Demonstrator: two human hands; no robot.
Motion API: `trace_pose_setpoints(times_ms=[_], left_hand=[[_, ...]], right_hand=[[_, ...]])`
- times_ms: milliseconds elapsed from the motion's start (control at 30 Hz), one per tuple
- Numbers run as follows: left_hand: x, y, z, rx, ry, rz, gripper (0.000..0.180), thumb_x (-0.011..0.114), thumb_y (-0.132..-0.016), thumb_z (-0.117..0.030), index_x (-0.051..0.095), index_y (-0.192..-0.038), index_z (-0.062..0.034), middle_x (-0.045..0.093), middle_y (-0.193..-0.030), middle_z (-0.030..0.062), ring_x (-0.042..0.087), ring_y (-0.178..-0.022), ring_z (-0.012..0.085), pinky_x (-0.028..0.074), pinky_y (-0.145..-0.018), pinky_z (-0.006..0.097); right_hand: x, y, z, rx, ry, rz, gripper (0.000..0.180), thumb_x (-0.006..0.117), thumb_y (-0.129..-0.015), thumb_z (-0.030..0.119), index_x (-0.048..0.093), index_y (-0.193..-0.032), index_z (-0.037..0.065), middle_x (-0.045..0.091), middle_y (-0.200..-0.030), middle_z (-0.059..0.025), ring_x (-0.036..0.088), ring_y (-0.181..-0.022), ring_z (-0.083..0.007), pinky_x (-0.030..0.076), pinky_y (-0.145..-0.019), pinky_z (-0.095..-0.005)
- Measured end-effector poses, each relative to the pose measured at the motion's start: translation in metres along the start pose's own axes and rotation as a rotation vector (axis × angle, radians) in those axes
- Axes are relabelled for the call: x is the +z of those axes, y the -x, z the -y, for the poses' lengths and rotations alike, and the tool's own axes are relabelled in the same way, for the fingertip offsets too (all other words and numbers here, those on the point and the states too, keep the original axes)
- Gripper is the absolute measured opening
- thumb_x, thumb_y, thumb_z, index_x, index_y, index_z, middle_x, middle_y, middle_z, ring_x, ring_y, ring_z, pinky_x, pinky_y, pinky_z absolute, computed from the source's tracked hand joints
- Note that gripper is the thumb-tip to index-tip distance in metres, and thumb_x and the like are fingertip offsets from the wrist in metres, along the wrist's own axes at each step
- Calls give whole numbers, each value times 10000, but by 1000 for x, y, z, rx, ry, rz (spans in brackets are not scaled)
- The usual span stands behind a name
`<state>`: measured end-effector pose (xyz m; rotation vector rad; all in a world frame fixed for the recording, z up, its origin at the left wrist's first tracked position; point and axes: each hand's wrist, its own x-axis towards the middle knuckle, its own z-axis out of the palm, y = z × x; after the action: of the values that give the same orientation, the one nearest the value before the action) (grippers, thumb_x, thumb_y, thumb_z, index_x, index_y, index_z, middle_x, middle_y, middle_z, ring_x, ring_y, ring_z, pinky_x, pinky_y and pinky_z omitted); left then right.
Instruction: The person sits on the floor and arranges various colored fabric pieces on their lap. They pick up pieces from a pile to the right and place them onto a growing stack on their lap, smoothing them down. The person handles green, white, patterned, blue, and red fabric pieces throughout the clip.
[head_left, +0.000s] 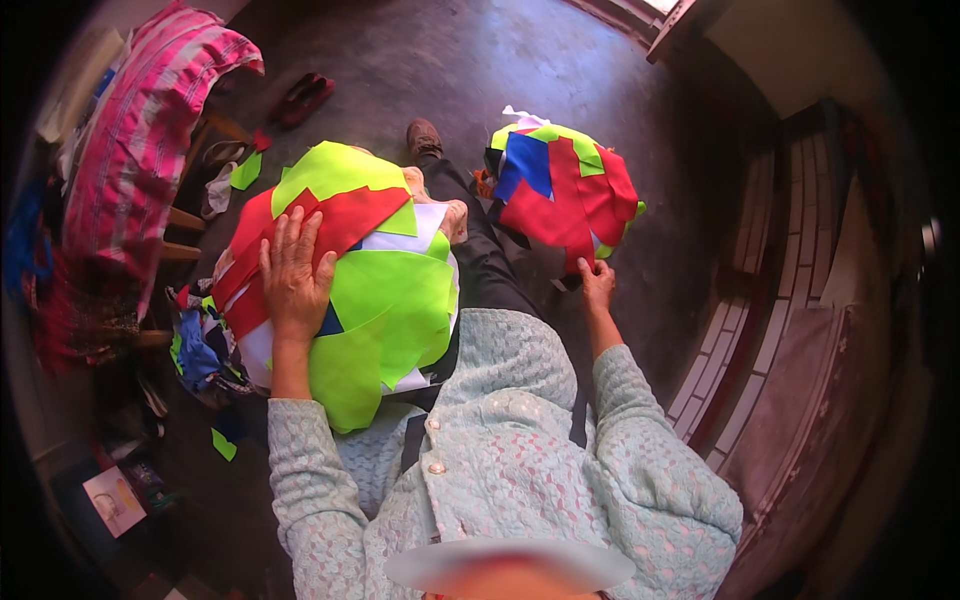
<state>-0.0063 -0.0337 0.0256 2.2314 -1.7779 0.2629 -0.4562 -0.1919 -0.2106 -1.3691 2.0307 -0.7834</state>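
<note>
On top of the left-hand fabric pile (pixel 395 290), I see the left hand (pixel 296 262) laid flat, palm down, fingers extended away from the body and thumb angled out to the right. Its forearm rises almost straight, in a pale, lacy-textured sleeve (pixel 315 470). Farther out on the right, I see the right arm bent at the elbow, with the right hand (pixel 598 285) pinching the near end of a red cloth strip (pixel 578 225) between thumb and fingers. That strip lies on the smaller fabric pile (pixel 620 190), beyond the right knee. Both mounds are rounded, layered with flat, angular, matte offcuts: lime, red, white and blue. Smooth dark floor (pixel 400 60) surrounds the smaller one.
</note>
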Motion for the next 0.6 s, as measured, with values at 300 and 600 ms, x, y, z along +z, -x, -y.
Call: trace_pose_setpoints(times_ms=[300,600], left_hand=[[2,3,1,-13,-5,-32,506,456,-940,-436,453,-1397,-221,404,-1470,50,348,-1368,251,209,-1128,491],[5,5,1,-10,14,-84,516,446,-945,-458,454,-1394,-205,397,-1472,60,344,-1370,257,211,-1127,490]], right_hand=[[-53,-3,75,-128,-407,14,250,720,-848,269,641,-889,36,590,-897,-59,580,-816,-164,483,-747,-317],[-115,-1,208,-223,-1380,450,61,606,-905,123,608,-929,68,669,-956,-74,657,-890,-195,550,-843,-390]])
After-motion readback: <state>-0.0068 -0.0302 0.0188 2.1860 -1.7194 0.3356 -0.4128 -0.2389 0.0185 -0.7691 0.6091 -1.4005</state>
